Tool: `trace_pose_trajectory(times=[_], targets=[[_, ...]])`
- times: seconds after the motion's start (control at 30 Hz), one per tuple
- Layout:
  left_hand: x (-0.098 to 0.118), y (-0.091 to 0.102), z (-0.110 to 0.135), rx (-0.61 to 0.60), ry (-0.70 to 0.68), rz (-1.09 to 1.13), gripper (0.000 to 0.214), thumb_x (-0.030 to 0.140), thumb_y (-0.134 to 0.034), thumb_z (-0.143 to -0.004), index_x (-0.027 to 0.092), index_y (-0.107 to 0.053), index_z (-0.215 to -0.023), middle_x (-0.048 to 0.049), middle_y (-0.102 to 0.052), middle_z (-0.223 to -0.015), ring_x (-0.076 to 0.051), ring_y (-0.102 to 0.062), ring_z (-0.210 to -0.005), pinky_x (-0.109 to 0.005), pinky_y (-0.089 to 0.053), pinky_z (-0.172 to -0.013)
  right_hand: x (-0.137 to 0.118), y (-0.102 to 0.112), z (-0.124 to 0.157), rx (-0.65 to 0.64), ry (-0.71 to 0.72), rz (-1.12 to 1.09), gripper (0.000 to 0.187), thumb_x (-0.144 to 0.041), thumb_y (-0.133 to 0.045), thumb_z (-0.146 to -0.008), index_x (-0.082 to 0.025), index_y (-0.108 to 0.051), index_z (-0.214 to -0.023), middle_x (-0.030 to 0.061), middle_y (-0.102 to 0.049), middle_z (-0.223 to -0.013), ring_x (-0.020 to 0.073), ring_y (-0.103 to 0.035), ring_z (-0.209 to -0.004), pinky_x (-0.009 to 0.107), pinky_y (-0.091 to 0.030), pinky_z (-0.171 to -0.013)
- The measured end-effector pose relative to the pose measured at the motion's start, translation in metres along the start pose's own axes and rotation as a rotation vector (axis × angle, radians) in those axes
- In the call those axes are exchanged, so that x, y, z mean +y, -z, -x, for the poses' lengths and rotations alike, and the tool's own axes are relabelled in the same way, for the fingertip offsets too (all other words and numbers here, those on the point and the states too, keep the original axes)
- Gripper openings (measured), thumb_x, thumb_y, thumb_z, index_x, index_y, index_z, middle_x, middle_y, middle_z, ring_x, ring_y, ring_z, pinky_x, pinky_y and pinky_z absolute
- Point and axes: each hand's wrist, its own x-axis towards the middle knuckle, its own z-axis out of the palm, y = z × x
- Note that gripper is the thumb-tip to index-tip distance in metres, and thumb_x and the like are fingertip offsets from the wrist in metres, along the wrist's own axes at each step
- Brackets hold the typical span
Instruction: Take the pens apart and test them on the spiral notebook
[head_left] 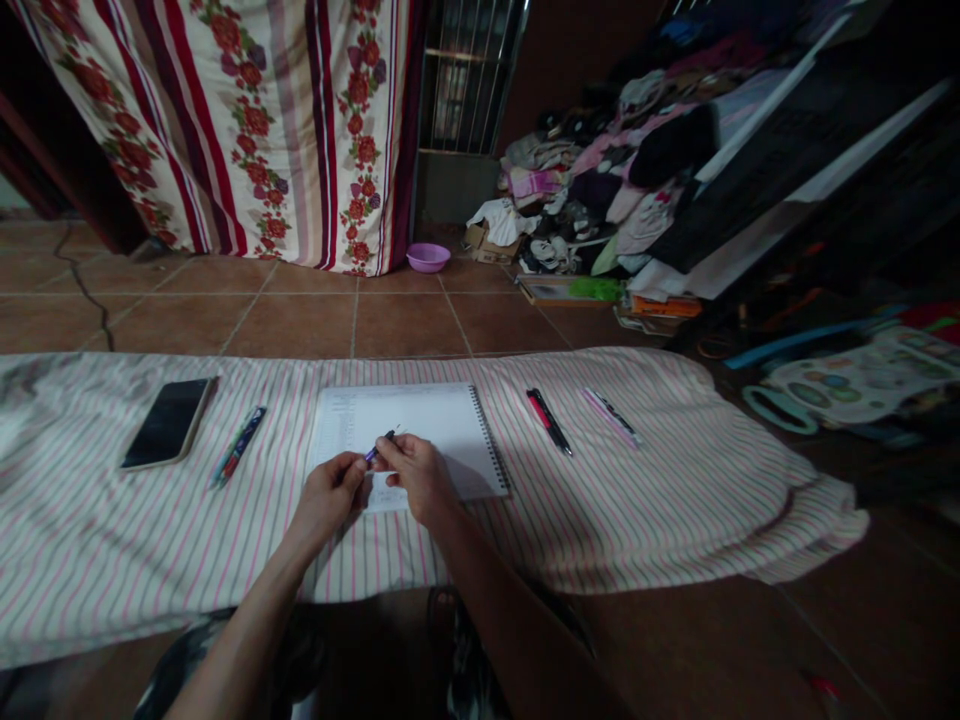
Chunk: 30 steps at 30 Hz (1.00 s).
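Note:
Both hands meet over a spiral notebook point(420, 410) that lies open on the striped cloth. Between them is a small purple and black pen point(373, 453), partly hidden by fingers. My left hand point(330, 492) pinches its lower left end. The fingers of my right hand point(414, 470) close around its upper, dark part, where a thin tip sticks out. Right of the notebook lie a red and black pen point(550, 422) and a pink and white pen point(612, 416). To the left are a multicoloured pen point(238, 447) and a phone point(169, 424) with a dark screen.
The striped cloth point(645, 520) covers a long low surface. Beyond it are a tiled floor point(300, 310), a flowered curtain point(300, 120) and a purple basin point(428, 258). Heaped clothes point(600, 180) fill the back right. A cable point(86, 285) runs along the floor at left.

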Motion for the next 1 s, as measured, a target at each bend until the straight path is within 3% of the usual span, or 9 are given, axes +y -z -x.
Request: trace_pose_trajectory(times=[0.1,0.27,0.47,0.8,1.0], targets=[[-0.0013,0.0009,-0.0007,-0.064,-0.001,0.004,0.033,0.048,-0.058,-0.067,0.015,-0.054,-0.068,0.0061,-0.043,-0.042,-0.007,-0.037,-0.038,-0.02,-0.029,-0.039,0.0012,-0.0003,-0.0016,0.017,0.019,0.023,0.015,-0.028,-0.061,-0.07,-0.015,-0.057,-0.066,-0.0019,-0.06,-0.058,0.0081,-0.055,-0.053,0.018,-0.037,-0.044],[0.0011,0.0006,0.0003,-0.071,0.044,0.038,0.035,0.051,-0.058,-0.065,0.017,-0.049,-0.062,0.0065,-0.042,-0.04,-0.007,-0.036,-0.035,-0.02,-0.026,-0.038,-0.002,-0.0019,0.0007,0.012,0.037,0.028,0.011,-0.024,-0.059,-0.07,-0.016,-0.057,-0.062,-0.0025,-0.06,-0.057,0.009,-0.056,-0.054,0.018,-0.039,-0.046],[-0.0003,0.0018,-0.0003,-0.067,0.026,0.025,0.034,0.05,-0.057,-0.067,0.017,-0.05,-0.064,0.0069,-0.041,-0.041,-0.007,-0.036,-0.036,-0.021,-0.028,-0.038,-0.0028,-0.0026,0.0008,-0.034,0.011,-0.039,0.016,-0.033,-0.062,-0.069,-0.017,-0.057,-0.069,-0.0016,-0.062,-0.065,0.0107,-0.061,-0.06,0.019,-0.043,-0.048],[0.0028,-0.0014,-0.0004,-0.076,0.037,0.032,0.034,0.05,-0.057,-0.064,0.017,-0.05,-0.065,0.0066,-0.042,-0.04,-0.007,-0.035,-0.036,-0.021,-0.027,-0.038,0.0015,0.0019,-0.0048,0.018,0.072,0.044,0.014,-0.028,-0.062,-0.068,-0.016,-0.057,-0.063,-0.0019,-0.059,-0.056,0.0095,-0.055,-0.054,0.02,-0.038,-0.048],[-0.0022,-0.0004,-0.002,-0.077,0.026,0.019,0.032,0.048,-0.054,-0.068,0.016,-0.05,-0.067,0.0064,-0.042,-0.04,-0.007,-0.035,-0.036,-0.021,-0.027,-0.038,-0.0015,0.0028,-0.0017,-0.08,0.024,-0.059,0.016,-0.03,-0.062,-0.067,-0.016,-0.06,-0.074,0.0004,-0.064,-0.074,0.0095,-0.059,-0.062,0.02,-0.04,-0.052]])
